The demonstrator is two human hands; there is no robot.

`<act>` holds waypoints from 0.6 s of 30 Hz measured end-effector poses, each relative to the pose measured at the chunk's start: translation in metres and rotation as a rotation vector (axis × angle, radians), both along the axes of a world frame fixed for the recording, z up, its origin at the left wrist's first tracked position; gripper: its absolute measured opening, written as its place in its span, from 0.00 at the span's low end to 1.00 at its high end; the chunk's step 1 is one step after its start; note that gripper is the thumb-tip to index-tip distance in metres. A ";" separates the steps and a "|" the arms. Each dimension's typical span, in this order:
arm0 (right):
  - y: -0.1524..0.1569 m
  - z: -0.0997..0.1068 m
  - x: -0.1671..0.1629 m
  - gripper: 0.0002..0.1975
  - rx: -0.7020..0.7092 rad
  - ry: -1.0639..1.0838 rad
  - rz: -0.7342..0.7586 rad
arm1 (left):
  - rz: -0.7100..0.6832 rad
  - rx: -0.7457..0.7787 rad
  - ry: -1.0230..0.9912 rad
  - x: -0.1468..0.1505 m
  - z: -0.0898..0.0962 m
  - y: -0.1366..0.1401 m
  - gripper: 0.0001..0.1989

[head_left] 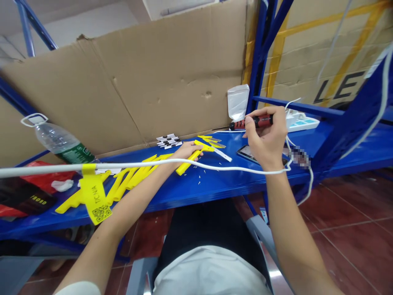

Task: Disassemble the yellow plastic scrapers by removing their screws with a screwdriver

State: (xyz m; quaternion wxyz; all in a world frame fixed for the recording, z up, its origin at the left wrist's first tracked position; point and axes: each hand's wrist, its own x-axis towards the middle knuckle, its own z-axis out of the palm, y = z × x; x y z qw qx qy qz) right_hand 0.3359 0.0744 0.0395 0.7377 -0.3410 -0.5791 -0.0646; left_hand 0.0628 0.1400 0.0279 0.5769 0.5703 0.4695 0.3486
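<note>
My left hand (188,151) is closed on a yellow-handled scraper (185,167) whose flat silvery blade (223,154) points right, just above the blue shelf. Raised to the right, my right hand (269,137) grips a red and black screwdriver (238,124), its tip toward the left and apart from the scraper. Several small screws (199,178) lie scattered on the shelf below the scraper. Behind my left hand are loose yellow scraper pieces (211,141). Along my left forearm rests a row of yellow handles (135,176), partly hidden by the arm.
The blue shelf (172,192) backs onto a cardboard sheet (172,73). A white cable (147,164) crosses in front of both arms, bearing a yellow tag (96,198). Black-and-white strips (169,141), a phone (245,153), a plastic bottle (61,141) and a power strip (303,123) stand around.
</note>
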 end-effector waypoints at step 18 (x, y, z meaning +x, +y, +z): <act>-0.004 0.006 0.012 0.15 0.036 0.075 -0.017 | 0.146 0.043 -0.098 0.003 0.023 0.102 0.10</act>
